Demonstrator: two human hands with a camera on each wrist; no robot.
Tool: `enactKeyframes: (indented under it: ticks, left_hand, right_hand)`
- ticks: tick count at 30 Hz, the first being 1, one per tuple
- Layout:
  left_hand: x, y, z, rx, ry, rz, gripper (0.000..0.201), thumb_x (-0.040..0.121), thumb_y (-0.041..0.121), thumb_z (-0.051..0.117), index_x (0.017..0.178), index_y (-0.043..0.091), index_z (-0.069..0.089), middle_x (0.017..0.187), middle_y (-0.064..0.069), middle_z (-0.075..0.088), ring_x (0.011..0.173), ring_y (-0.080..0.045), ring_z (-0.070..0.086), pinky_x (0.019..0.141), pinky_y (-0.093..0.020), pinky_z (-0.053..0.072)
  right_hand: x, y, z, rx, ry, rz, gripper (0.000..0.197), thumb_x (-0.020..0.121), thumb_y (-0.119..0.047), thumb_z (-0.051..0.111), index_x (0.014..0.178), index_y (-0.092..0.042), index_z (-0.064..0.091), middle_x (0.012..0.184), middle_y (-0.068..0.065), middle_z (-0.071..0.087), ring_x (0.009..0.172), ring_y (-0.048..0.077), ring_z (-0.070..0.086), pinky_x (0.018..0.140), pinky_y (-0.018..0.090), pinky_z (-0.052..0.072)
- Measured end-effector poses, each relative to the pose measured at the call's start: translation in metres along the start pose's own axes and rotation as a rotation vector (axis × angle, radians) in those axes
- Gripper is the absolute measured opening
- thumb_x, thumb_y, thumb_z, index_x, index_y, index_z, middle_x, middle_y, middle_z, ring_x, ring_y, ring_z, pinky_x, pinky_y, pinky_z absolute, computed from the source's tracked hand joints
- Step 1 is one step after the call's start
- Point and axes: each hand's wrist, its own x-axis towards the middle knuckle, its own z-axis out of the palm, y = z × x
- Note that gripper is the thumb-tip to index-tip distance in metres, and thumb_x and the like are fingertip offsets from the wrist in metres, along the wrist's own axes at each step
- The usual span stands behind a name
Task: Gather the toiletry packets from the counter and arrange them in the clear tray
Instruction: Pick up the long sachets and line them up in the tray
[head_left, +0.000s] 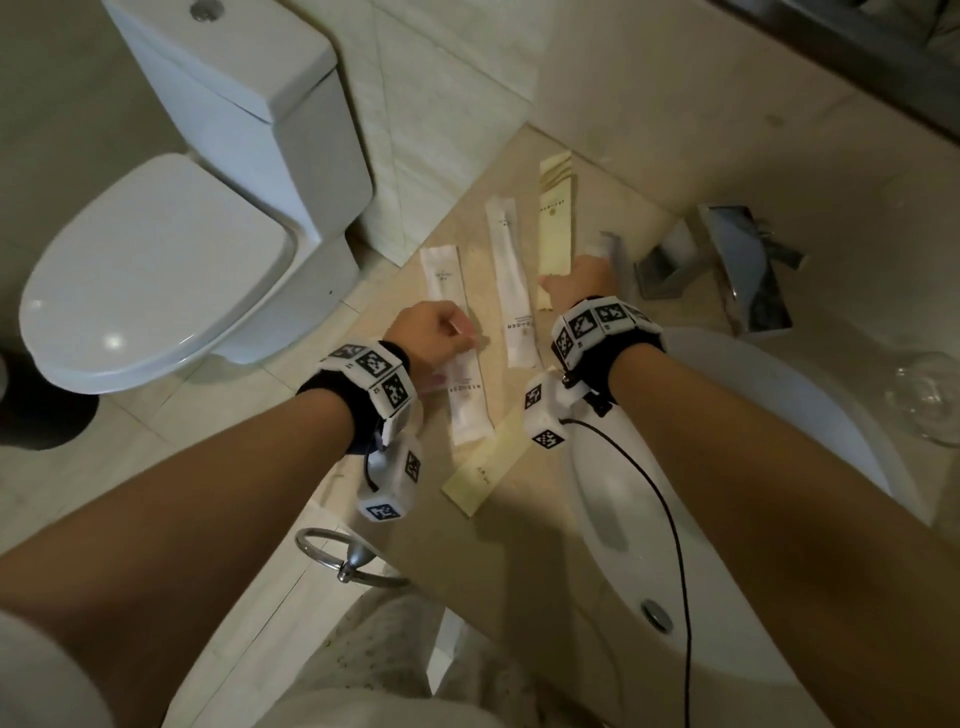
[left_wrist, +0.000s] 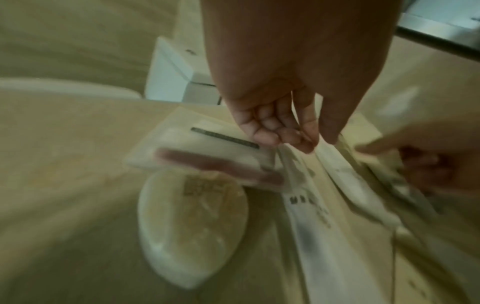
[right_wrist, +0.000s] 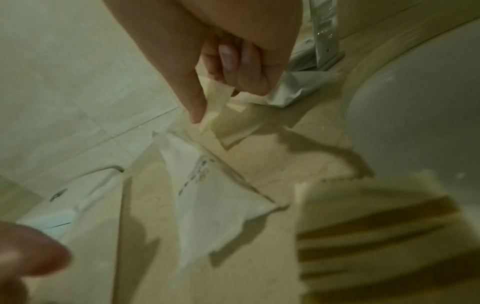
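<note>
Several long toiletry packets lie on the beige counter. My right hand pinches the near end of a yellow packet, the thumb and fingers closed on its edge. My left hand hovers over a white packet, its curled fingers holding a flat clear packet with a pink item. A second white packet lies between the hands. Another yellow packet lies near the front. A clear glassy piece sits at the far right, too blurred to identify.
The white basin fills the counter's right, with a chrome tap behind it. A silver packet lies by my right fingers. The toilet stands to the left, beyond the counter edge. A towel ring hangs below the front.
</note>
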Motion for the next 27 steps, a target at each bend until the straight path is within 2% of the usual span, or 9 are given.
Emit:
enactKeyframes:
  ticks: [3,8,10,12,14,18,21,23,27]
  left_hand:
    - [-0.008,0.015,0.020,0.218,-0.185,0.032,0.026,0.077,0.038,0.070,0.085,0.014,0.064,0.074,0.008,0.058,0.071,-0.009,0.054,0.068,-0.020,0.043]
    - [-0.024,0.028,0.058,0.519,-0.286,0.070,0.043,0.075,0.047,0.068,0.100,0.013,0.061,0.095,-0.002,0.060,0.092,-0.022,0.058,0.079,-0.031,0.046]
    - [-0.032,0.032,0.071,0.626,-0.292,0.123,0.047,0.076,0.046,0.067,0.106,0.012,0.056,0.101,-0.006,0.060,0.098,-0.027,0.059,0.079,-0.032,0.045]
    - [-0.039,0.034,0.079,0.703,-0.239,0.137,0.046,0.077,0.040,0.068,0.111,0.013,0.054,0.111,-0.007,0.059,0.103,-0.028,0.057,0.082,-0.034,0.046]
    - [-0.043,0.034,0.085,0.730,-0.198,0.107,0.044,0.078,0.034,0.068,0.113,0.012,0.052,0.118,-0.009,0.057,0.107,-0.028,0.056,0.085,-0.035,0.046]
    - [-0.049,0.038,0.096,0.663,-0.191,0.062,0.033,0.080,0.024,0.067,0.105,0.010,0.052,0.113,-0.014,0.058,0.089,-0.026,0.053,0.073,-0.032,0.041]
    - [-0.056,0.041,0.105,0.634,-0.180,0.068,0.021,0.085,0.023,0.058,0.094,0.013,0.042,0.105,-0.017,0.060,0.079,-0.026,0.049,0.067,-0.033,0.037]
    - [-0.060,0.046,0.112,0.572,-0.166,0.048,0.026,0.086,0.017,0.056,0.108,0.012,0.042,0.110,-0.019,0.060,0.086,-0.031,0.054,0.070,-0.036,0.042]
    - [-0.066,0.067,0.126,0.391,-0.119,0.079,0.068,0.086,0.012,0.056,0.144,0.022,0.021,0.127,-0.021,0.054,0.112,-0.037,0.055,0.087,-0.037,0.044]
  right_hand:
    - [-0.010,0.009,-0.012,0.063,0.072,-0.053,0.023,0.090,-0.020,0.057,0.105,-0.003,0.062,0.103,0.010,0.068,0.088,0.025,0.064,0.065,0.025,0.041]
    - [-0.027,0.040,-0.026,0.109,0.108,-0.126,0.018,0.084,-0.024,0.063,0.089,-0.006,0.063,0.104,0.013,0.064,0.089,0.028,0.062,0.070,0.028,0.046]
    - [-0.037,0.053,-0.033,0.166,0.102,-0.109,0.021,0.084,-0.023,0.065,0.099,-0.009,0.065,0.116,0.015,0.062,0.098,0.027,0.059,0.078,0.029,0.046]
    - [-0.045,0.065,-0.040,0.239,0.083,-0.084,0.037,0.085,-0.021,0.065,0.117,-0.003,0.061,0.125,0.015,0.058,0.111,0.027,0.056,0.090,0.030,0.044]
    - [-0.051,0.076,-0.045,0.294,0.073,-0.073,0.042,0.086,-0.021,0.065,0.121,0.001,0.058,0.122,0.013,0.058,0.112,0.026,0.055,0.092,0.029,0.043]
    - [-0.058,0.098,-0.055,0.418,0.072,-0.028,0.041,0.082,-0.023,0.067,0.115,0.001,0.061,0.102,0.007,0.059,0.091,0.018,0.053,0.079,0.025,0.041]
    - [-0.066,0.114,-0.068,0.519,0.103,0.007,0.031,0.083,-0.017,0.066,0.109,-0.001,0.065,0.092,0.006,0.060,0.082,0.020,0.055,0.077,0.031,0.046]
    - [-0.070,0.127,-0.078,0.583,0.122,0.034,0.027,0.083,-0.016,0.066,0.105,0.000,0.066,0.083,0.007,0.059,0.070,0.020,0.054,0.070,0.033,0.049]
    - [-0.072,0.154,-0.106,0.665,0.176,0.105,0.009,0.083,-0.017,0.066,0.087,-0.009,0.063,0.062,0.000,0.053,0.049,0.013,0.043,0.048,0.021,0.041]
